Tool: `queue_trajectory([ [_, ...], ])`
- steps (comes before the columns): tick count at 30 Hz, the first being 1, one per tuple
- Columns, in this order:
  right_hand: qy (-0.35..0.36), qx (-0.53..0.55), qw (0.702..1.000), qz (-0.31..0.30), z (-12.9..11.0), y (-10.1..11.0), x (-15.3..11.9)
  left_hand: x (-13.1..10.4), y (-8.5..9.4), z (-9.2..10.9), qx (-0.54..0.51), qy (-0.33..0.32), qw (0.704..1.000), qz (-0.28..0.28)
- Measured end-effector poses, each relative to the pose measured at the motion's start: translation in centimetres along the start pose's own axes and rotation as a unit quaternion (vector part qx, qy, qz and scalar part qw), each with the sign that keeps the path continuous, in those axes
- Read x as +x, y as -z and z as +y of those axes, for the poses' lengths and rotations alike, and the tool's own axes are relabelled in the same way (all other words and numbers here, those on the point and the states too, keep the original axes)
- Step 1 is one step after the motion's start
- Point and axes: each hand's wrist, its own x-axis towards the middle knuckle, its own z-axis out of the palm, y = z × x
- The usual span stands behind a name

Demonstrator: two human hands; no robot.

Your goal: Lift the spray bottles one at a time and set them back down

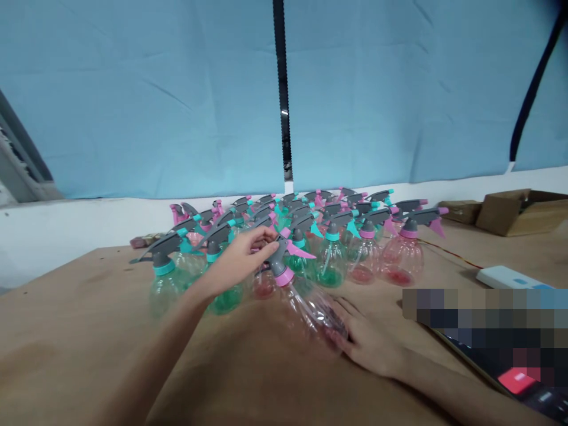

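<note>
Pink-tinted spray bottle (310,307), contents unclear, tilts between both hands (242,254) (370,343).

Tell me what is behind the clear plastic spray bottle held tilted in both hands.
Behind the tilted bottle stand more plastic spray bottles with grey heads, some tinted pink, others green. The left hand and the bottle's own spray head cover parts of them, which cannot be seen.

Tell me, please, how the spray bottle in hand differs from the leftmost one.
The held spray bottle has a pink collar, the leftmost spray bottle a turquoise one. The held spray bottle is tilted between the left hand and right hand; the leftmost spray bottle stands upright. Both have grey spray heads and see-through bodies.
</note>
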Motion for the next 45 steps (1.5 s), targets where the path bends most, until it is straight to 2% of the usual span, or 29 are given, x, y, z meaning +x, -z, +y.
queue_trajectory([
  [4,-0.001,0.016,1.000,0.010,0.2,0.1,-0.1,0.2,-1.9,-1.9,-0.158,0.014,0.985,0.063],
  [6,-0.001,0.019,1.000,0.018,0.3,0.1,-0.1,0.2,-3.2,-2.5,-0.259,0.034,0.959,0.108],
  [8,0.000,0.015,1.000,0.020,0.3,0.0,-0.1,0.0,-4.5,-2.8,-0.362,0.048,0.920,0.146],
  [11,0.006,0.004,1.000,0.014,0.3,0.0,-0.1,-0.7,-6.4,-2.8,-0.482,0.072,0.860,0.152],
  [13,0.014,-0.002,1.000,0.010,0.3,0.1,-0.1,-1.2,-7.3,-2.6,-0.510,0.098,0.845,0.129],
  [16,0.027,-0.005,1.000,0.014,0.3,0.1,-0.1,-1.7,-7.7,-2.1,-0.492,0.122,0.859,0.074],
  [20,0.046,-0.010,0.999,0.008,0.3,0.2,-0.1,-1.4,-7.3,-1.9,-0.462,0.101,0.881,0.027],
  [27,0.021,-0.029,0.999,-0.003,-0.2,0.3,-0.1,0.0,-7.5,-2.9,-0.449,0.091,0.888,-0.040],
  [40,0.034,-0.042,0.998,-0.008,-0.3,0.4,-0.2,0.1,-8.3,-1.2,-0.424,0.053,0.904,0.019],
  [45,0.034,-0.047,0.998,-0.011,-0.2,0.3,-0.2,-0.1,-8.1,-1.0,-0.406,0.083,0.910,0.009],
])
